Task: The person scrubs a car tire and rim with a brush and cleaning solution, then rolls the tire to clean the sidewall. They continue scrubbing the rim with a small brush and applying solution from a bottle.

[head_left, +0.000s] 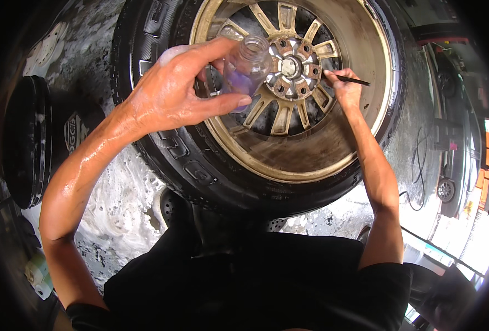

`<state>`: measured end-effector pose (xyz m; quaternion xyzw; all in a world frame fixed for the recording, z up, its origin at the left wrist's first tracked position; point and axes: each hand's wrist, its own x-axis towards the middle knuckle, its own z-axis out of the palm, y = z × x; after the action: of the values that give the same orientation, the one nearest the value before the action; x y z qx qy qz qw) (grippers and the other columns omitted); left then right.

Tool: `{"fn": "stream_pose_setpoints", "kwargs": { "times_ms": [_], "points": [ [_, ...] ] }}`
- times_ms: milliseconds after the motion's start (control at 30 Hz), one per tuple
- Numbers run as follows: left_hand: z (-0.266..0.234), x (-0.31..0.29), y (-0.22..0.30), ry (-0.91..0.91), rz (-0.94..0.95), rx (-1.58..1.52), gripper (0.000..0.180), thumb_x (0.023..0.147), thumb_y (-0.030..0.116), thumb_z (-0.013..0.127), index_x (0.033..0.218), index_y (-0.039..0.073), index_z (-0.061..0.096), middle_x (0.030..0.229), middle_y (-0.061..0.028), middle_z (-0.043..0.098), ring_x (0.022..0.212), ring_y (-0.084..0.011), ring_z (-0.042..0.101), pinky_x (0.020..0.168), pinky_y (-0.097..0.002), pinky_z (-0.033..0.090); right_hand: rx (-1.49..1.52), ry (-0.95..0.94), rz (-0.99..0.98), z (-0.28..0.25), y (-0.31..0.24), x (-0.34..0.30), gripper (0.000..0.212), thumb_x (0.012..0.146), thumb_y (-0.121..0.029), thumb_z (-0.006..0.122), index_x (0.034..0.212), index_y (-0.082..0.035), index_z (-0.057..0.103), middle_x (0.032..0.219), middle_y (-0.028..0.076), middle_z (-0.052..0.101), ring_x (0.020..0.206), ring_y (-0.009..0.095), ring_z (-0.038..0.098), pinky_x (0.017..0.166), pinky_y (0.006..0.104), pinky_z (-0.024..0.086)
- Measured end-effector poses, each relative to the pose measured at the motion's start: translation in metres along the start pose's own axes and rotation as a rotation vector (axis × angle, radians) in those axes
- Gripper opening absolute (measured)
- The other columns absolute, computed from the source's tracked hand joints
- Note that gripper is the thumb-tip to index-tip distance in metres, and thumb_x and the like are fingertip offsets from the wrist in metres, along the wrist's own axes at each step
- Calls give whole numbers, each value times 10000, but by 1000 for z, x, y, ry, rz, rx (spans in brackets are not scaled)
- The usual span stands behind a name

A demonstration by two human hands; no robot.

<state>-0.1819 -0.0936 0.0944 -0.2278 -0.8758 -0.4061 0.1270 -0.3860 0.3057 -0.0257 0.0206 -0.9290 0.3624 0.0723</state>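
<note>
My left hand [173,88] grips a small clear plastic bottle [246,67] with a purplish tint, held open-mouthed above the wheel. My right hand [341,85] pinches a thin dark brush [352,80] whose tip rests by the hub. Below both hands lies a car wheel: a black tyre [161,129] around a dirty gold multi-spoke rim [310,149]. Its rusty hub with lug holes [292,67] sits between my hands. My forearms are wet.
Soap foam [114,207] covers the wet concrete floor left of the tyre. A black round tub [26,140] stands at far left. A cable [418,171] trails on the floor at right, near a parked vehicle [448,187]. My dark shirt fills the lower middle.
</note>
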Motion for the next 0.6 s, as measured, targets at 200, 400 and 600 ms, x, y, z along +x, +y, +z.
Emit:
{"fn": "stream_pose_setpoints", "kwargs": {
  "times_ms": [200,400,600],
  "points": [
    [8,-1,-2,73,21,-15,636,716,300,907,1178,-23,613,838,-73,590,733,-188,541,695,-328,484,10,-13,-53,4,-2,-3,215,824,-80,820,794,-36,612,746,89,715,656,135,673,612,291,556],
    [6,-1,-4,98,82,58,737,705,345,913,1262,-16,592,846,-92,611,730,-196,558,689,-340,487,-274,-71,-97,-23,-27,17,161,855,-83,763,860,-12,619,796,109,743,788,180,731,697,342,568],
    [9,-1,-4,96,67,88,697,721,347,901,1265,23,607,880,-77,652,718,-198,566,677,-344,491,-600,-411,-456,-49,-6,42,81,859,-90,670,871,-14,644,859,211,710,867,396,708,759,448,551]
  ]
}}
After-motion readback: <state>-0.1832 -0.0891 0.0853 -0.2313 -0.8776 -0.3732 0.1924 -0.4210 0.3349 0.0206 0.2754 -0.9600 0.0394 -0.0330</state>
